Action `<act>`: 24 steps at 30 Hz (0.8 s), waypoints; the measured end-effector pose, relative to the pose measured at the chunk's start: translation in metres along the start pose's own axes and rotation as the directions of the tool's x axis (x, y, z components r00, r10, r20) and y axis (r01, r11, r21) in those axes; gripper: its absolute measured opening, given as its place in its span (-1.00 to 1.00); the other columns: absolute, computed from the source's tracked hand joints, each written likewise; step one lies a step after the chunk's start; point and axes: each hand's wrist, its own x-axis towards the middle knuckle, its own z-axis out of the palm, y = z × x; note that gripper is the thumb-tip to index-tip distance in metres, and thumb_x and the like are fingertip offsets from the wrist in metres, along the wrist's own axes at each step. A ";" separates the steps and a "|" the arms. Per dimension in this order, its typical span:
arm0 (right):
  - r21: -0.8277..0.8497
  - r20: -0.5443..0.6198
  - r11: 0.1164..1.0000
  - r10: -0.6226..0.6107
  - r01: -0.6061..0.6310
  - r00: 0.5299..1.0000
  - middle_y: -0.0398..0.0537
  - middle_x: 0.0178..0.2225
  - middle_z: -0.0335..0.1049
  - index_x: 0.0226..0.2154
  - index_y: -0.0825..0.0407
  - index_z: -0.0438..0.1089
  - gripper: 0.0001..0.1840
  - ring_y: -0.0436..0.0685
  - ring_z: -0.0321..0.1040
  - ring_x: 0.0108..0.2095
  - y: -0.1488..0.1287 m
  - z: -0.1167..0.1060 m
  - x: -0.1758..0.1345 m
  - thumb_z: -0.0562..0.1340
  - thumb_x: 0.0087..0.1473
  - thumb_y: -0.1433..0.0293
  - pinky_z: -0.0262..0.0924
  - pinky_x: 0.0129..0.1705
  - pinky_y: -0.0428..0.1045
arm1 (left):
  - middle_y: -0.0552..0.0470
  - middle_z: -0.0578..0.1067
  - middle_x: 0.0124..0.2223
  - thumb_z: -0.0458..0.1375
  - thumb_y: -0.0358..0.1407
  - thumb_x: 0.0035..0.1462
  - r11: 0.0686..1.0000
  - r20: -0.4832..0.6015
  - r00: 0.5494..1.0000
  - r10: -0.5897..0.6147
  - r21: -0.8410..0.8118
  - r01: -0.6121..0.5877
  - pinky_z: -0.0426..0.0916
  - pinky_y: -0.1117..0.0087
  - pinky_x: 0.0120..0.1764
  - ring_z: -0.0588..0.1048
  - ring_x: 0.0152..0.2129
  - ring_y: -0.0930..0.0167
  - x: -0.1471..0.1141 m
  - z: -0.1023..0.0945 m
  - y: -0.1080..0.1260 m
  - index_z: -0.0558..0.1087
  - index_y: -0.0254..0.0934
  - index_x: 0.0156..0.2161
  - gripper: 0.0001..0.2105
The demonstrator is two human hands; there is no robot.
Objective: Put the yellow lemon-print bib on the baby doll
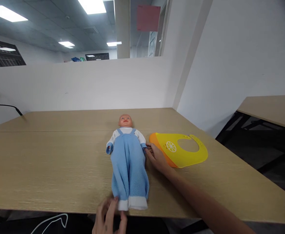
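A baby doll (129, 159) in light blue overalls with a white top lies on its back on the table, head toward the wall. My left hand (109, 216) is at the table's front edge by the doll's left-side trouser cuff, its fingertips at the white hem with thumb and fingers apart. My right hand (157, 157) reaches the blue sleeve cuff on the right side, its fingertips closed at that cuff. Just beyond my right hand lies a yellow bib (191, 159) with an orange pocket edge and a white citrus-slice print.
The wooden table (47, 169) meets a low white wall (96, 84) at the back. A black cable (4, 105) comes in at the far left. A white cord (52, 221) hangs below the front edge. Another table (274, 109) stands to the right.
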 end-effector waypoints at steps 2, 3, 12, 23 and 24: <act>-0.003 -0.005 1.000 0.005 -0.005 1.000 0.09 -0.14 0.39 -0.12 0.05 0.24 -0.68 0.16 0.39 -0.16 0.000 0.000 0.000 0.04 0.16 0.21 0.29 -0.10 0.11 | -0.06 0.50 -0.27 0.04 -0.36 0.15 0.993 0.059 0.992 0.115 0.004 -0.116 0.42 0.48 -0.43 0.53 -0.38 0.41 0.006 0.002 -0.008 0.45 -0.26 -0.19 -0.83; -0.005 -0.007 1.000 0.003 -0.003 1.000 0.09 -0.14 0.40 -0.12 0.05 0.25 -0.68 0.16 0.39 -0.16 0.000 0.000 0.000 0.04 0.16 0.21 0.29 -0.10 0.11 | -0.05 0.51 -0.28 0.03 -0.37 0.16 0.987 0.090 0.983 0.160 -0.013 -0.159 0.43 0.49 -0.40 0.53 -0.38 0.42 0.007 0.003 -0.011 0.44 -0.26 -0.19 -0.83; -0.004 0.001 1.000 -0.006 0.006 1.000 0.10 -0.13 0.39 -0.11 0.06 0.24 -0.68 0.15 0.39 -0.16 0.002 -0.001 0.000 0.03 0.16 0.21 0.28 -0.08 0.10 | 0.02 0.53 -0.39 0.05 -0.34 0.15 0.994 0.097 0.989 0.110 -0.033 -0.107 0.36 0.48 -0.35 0.52 -0.45 0.43 0.004 0.005 -0.013 0.39 -0.27 -0.32 -0.92; 0.045 -0.001 0.999 0.019 -0.019 1.000 0.11 -0.13 0.40 -0.12 0.06 0.25 -0.68 0.16 0.40 -0.16 0.001 -0.002 0.000 0.05 0.15 0.21 0.30 -0.10 0.12 | 0.03 0.48 -0.50 -0.05 -0.33 0.18 0.984 0.077 0.988 0.134 0.108 -0.142 0.31 0.43 -0.46 0.46 -0.58 0.41 0.004 0.012 -0.013 0.36 -0.27 -0.34 -0.83; 0.054 -0.002 0.998 0.023 -0.023 1.000 0.12 -0.13 0.40 -0.12 0.06 0.25 -0.68 0.16 0.40 -0.16 0.000 -0.003 0.000 0.05 0.15 0.21 0.30 -0.10 0.11 | 0.00 0.50 -0.48 -0.06 -0.32 0.19 0.979 0.068 0.985 0.157 0.120 -0.165 0.32 0.42 -0.44 0.47 -0.56 0.40 0.003 0.013 -0.014 0.37 -0.28 -0.34 -0.82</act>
